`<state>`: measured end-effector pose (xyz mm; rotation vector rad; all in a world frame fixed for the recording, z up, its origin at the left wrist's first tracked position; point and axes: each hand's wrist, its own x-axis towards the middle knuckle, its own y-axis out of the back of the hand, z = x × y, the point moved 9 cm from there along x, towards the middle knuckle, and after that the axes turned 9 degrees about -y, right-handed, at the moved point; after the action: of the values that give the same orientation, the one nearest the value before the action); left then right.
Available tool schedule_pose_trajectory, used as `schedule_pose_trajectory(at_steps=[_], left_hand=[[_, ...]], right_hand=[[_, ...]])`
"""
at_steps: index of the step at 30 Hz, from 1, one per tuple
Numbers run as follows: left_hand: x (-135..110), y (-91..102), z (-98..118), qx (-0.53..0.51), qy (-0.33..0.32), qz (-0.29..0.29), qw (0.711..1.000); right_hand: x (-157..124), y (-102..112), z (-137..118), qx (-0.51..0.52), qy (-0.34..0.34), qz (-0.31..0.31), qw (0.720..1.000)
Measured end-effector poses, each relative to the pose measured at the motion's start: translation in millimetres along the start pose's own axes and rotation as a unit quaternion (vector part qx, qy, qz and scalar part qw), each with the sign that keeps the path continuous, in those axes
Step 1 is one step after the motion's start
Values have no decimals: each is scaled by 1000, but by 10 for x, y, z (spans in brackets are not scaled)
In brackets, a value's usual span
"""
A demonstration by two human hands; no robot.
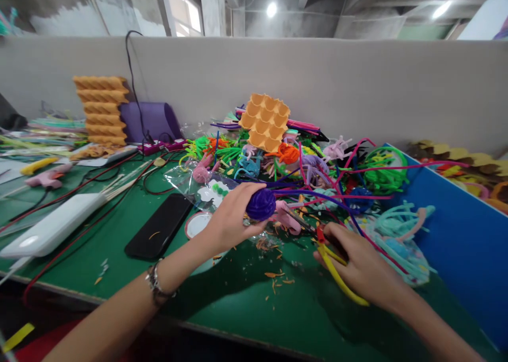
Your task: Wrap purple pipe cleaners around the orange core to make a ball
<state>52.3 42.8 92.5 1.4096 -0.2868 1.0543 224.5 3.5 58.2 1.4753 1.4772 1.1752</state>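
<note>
My left hand [232, 216] is closed around a purple ball wound from pipe cleaner [261, 204], held just above the green table [246, 304]. A purple strand runs from the ball to the right into the pile. My right hand [359, 261] rests on the table and grips yellow-handled scissors [337, 269], their tip pointing left toward the ball. A big heap of coloured pipe cleaners [317, 166] lies right behind both hands.
A black phone [159, 227] and a white flat box [51, 227] lie left of my hands, with red cables across the table. Orange foam trays [265, 121] and an orange stack [101, 108] stand at the back. A blue panel [456, 235] lies at the right.
</note>
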Motion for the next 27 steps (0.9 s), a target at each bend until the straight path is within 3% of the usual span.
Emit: schedule_pose_trajectory(at_steps=[4,8,18,24,27], left_hand=[[49,-53,83,12,-6,-17,1000],[62,-119,162,29,-22,-27,999],[63,-186,415,126,-120,-57,983],[71,-188,487,163,-146,-59,974],[71,-181,482,143,-127,-51,980]], right_hand=[[61,-37,-29,13,-42,10,999],[87,-145,-15,26,-75,-48,996],[105,-160,-104,-4,-73,-47,996],[85,-84,-142,-65,-48,12,997],[70,-33,-139,-71,-29,62,995]])
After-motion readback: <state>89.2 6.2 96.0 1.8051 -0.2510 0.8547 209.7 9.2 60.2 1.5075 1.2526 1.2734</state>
